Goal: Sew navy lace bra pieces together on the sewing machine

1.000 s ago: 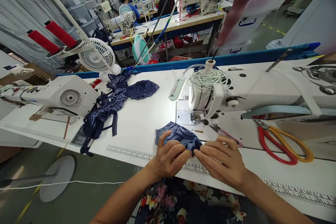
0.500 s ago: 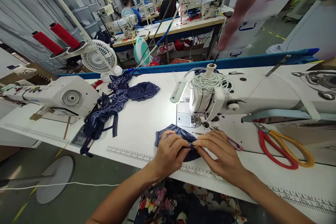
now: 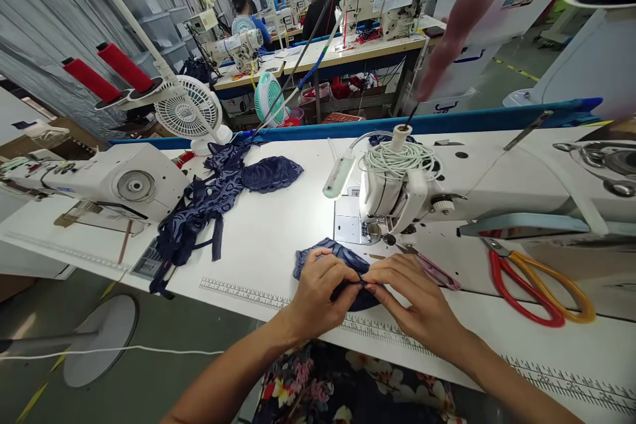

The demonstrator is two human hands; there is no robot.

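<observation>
White sewing table (image 3: 268,232), workshop behind; pinches navy lace piece (image 3: 348,256) between pressed fingertips of left hand (image 3: 318,298) and right hand (image 3: 417,301), just before sewing machine (image 3: 392,192); could lose the fold if pinch slackens, or snag on thread snips (image 3: 434,270) nearby.

Scissors (image 3: 539,281) lie at right, a white fan (image 3: 186,112) and seemingly lace navy heap (image 3: 209,202) left.

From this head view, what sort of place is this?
Probably a garment sewing factory: white industrial sewing machine on a long white worktable, red thread cones, a pile of navy lace garments, more sewing stations with people behind.
</observation>
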